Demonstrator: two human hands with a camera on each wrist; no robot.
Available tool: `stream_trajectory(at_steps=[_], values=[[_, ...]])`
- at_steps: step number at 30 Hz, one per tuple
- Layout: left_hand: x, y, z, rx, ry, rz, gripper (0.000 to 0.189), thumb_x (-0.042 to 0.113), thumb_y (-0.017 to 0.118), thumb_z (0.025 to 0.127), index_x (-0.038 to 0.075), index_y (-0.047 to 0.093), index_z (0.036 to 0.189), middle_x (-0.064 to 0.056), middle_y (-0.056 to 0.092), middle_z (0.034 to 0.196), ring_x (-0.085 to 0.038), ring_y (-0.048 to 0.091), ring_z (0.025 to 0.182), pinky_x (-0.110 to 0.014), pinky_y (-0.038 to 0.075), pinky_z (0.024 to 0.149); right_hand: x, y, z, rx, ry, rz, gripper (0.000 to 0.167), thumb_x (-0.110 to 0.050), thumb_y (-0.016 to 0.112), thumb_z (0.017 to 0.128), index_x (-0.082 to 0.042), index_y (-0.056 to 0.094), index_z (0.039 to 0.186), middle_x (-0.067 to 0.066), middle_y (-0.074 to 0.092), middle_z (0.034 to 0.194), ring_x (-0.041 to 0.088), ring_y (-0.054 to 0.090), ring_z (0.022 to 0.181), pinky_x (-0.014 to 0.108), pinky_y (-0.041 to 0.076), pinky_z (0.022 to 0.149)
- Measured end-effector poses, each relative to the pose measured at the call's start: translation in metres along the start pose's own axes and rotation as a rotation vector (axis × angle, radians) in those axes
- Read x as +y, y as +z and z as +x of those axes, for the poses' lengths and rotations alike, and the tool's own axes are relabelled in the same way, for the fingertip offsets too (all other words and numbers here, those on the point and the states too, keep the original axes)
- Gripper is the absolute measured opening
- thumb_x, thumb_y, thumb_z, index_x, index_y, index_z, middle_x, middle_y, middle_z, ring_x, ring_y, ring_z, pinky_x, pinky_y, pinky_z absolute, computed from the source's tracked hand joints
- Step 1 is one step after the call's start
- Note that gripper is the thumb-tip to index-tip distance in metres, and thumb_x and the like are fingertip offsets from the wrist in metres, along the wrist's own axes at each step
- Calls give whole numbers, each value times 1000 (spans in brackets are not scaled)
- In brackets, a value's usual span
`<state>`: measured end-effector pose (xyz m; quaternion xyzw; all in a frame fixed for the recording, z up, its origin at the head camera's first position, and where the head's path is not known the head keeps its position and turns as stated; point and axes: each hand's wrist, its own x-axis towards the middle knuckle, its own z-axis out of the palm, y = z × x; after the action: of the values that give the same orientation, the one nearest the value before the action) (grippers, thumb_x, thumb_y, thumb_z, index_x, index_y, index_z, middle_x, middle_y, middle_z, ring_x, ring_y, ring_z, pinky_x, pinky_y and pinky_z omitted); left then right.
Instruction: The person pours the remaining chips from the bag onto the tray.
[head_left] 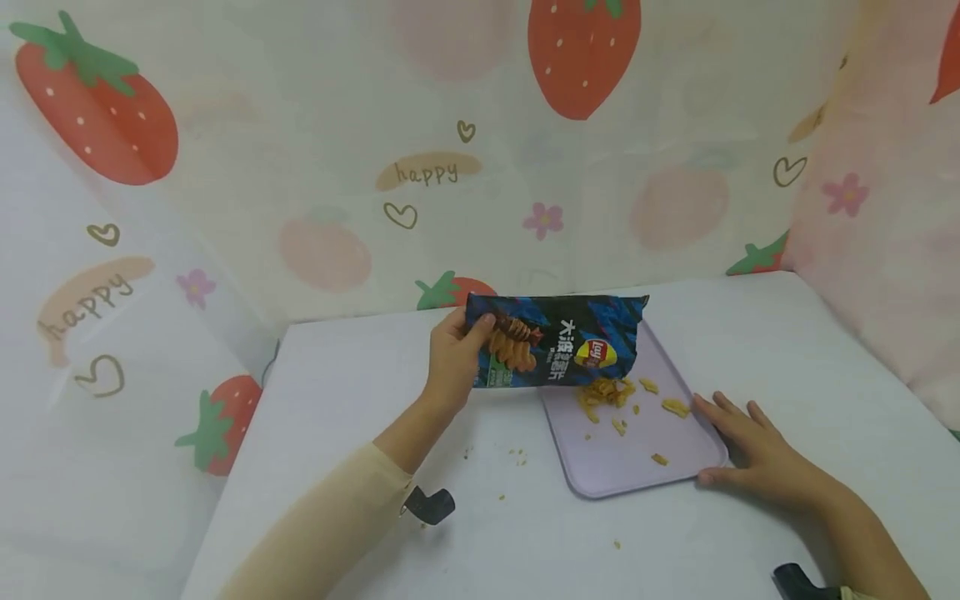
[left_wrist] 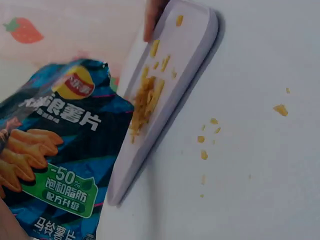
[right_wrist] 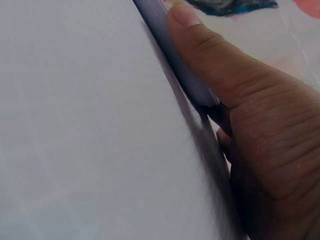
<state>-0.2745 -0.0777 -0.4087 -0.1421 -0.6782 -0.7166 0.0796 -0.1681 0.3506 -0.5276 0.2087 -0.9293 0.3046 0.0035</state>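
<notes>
My left hand (head_left: 453,358) grips one end of a blue and black Lay's potato chip bag (head_left: 551,337), thumb on the printed front. The bag lies sideways in the air, its far end over a pale purple tray (head_left: 611,477). A small heap of broken yellow chips (left_wrist: 144,102) sits on the tray below the bag, with several pieces scattered around it. At the tray's near right corner, my right hand (head_left: 776,458) touches the rim with fingers spread and fairly straight. Its thumb (right_wrist: 200,37) rests against the tray's edge in the right wrist view.
Chip crumbs (left_wrist: 204,155) dot the white table (head_left: 360,367) left of the tray and in front of it. Behind stands a strawberry-print backdrop (head_left: 337,125), which continues along the left and right sides.
</notes>
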Motion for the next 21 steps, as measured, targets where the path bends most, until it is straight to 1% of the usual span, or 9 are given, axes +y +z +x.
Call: stream_trajectory(at_steps=[2,4,7,10,12,13,17,19,21], values=[[0,-2,-1,32,-6,-7,19,16,62,104,3,71,115,4,71,105,-10,64,101,-21,52,87,-2,1,-2,-1,-4,6,102,-47,84,81,-21,29,163,25,34,162,-4,0,155,36,-16,124],[5,-3,2,54,51,-9,19,17,61,104,4,70,115,1,71,108,-13,65,104,-24,53,89,-3,1,-4,-3,6,-3,102,-48,83,82,-22,28,163,25,33,162,-2,-1,155,37,-17,124],[5,-5,6,40,103,-6,22,21,61,104,3,69,114,-4,71,109,-17,66,105,-27,54,90,-6,0,-6,-4,30,10,102,-47,83,81,-22,28,163,25,30,163,20,2,160,45,-16,125],[-2,-6,3,5,46,-7,23,19,61,104,3,69,118,0,72,111,-14,66,109,-26,53,93,-10,-2,-9,-24,66,38,102,-48,83,82,-22,27,163,27,23,165,47,1,156,58,-15,122],[-4,-7,0,-2,10,-4,23,19,62,104,5,69,121,3,73,113,-12,66,112,-24,53,95,-12,-2,-10,-34,82,57,103,-48,83,82,-22,26,164,28,19,166,57,-2,152,64,-15,119],[-2,-7,-1,4,17,0,22,19,62,104,5,69,120,4,73,111,-11,66,111,-23,53,95,-13,-2,-10,-38,83,53,103,-49,82,82,-22,25,164,29,18,166,57,-3,152,65,-15,119],[12,-5,5,1,136,-2,18,20,61,104,5,69,111,-1,70,106,-16,65,104,-26,53,91,-12,-2,-11,-29,76,28,103,-49,82,82,-21,26,163,28,22,166,51,2,154,59,-16,121],[12,-2,7,-10,147,-3,17,19,61,104,5,69,108,-2,68,105,-16,63,102,-26,53,88,-10,-1,-11,-19,59,14,103,-49,83,82,-20,27,163,28,26,164,46,7,156,54,-16,123],[8,-1,7,-20,112,3,17,19,61,104,6,70,110,-1,68,106,-14,63,103,-25,53,88,-10,-1,-12,-24,68,22,102,-49,82,82,-21,26,163,28,26,164,45,6,156,53,-17,123]])
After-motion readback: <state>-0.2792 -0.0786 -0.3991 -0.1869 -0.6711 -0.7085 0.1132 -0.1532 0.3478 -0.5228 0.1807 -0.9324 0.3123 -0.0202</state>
